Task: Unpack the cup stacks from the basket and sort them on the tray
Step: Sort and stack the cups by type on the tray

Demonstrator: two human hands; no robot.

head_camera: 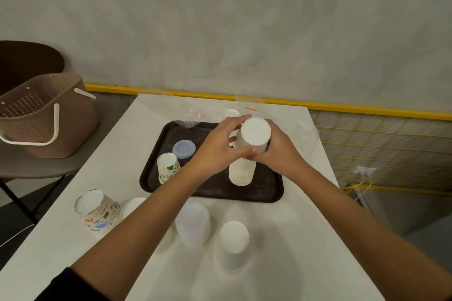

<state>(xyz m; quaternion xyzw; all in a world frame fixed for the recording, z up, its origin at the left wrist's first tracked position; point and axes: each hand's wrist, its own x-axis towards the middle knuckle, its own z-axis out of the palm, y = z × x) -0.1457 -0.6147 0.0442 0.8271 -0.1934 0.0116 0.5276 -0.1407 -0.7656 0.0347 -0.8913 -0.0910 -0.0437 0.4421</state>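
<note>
One dark brown rectangular plastic tray [220, 190] lay on one white table [281, 264]. Stacks of upturned plain white paper cups numbered three: the tall white stack [242, 173] at the tray's three o'clock, the near white stack [234, 237] beyond six, and the half-hidden white stack [133, 205] at seven. Printed paper cup stacks numbered two: the tray printed stack [167, 167] at nine and the table printed stack [97, 212] out at eight. There was one cloudy plastic cup stack [193, 225] at six, one pale blue round lid [184, 149] at ten, and one brown perforated plastic basket [41, 120] far out at ten. A white round top [231, 113] at twelve was too blurred to class. Hands numbered two: left hand [217, 151] and right hand [276, 149].
</note>
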